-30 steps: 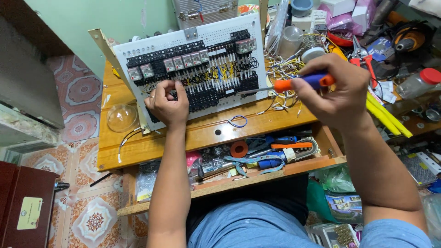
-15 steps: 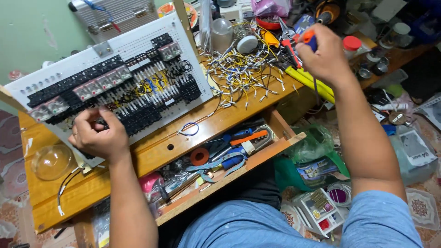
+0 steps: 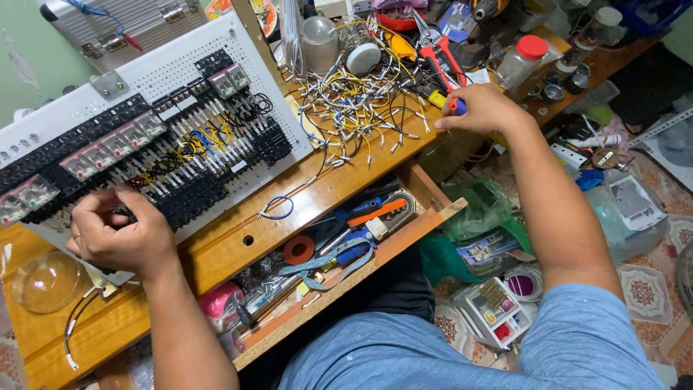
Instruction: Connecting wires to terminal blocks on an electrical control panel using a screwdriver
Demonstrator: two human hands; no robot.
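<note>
right hand (image 3: 482,110) now on screwdriver (image 3: 449,102) (tabletop)

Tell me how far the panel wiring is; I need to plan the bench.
Done: many relays on the panel already carry wires. In hand: left hand rests at the panel's lower edge; right hand holds a screwdriver beside the wire pile. Left: that pile remains loose.

A wooden bench (image 3: 339,189) runs from eight o'clock to two o'clock, its drawer (image 3: 404,242) pulled open at centre. A pale green wall (image 3: 22,43) shows at ten o'clock. Patterned floor tiles (image 3: 650,282) lie at four o'clock. Light is even.
</note>
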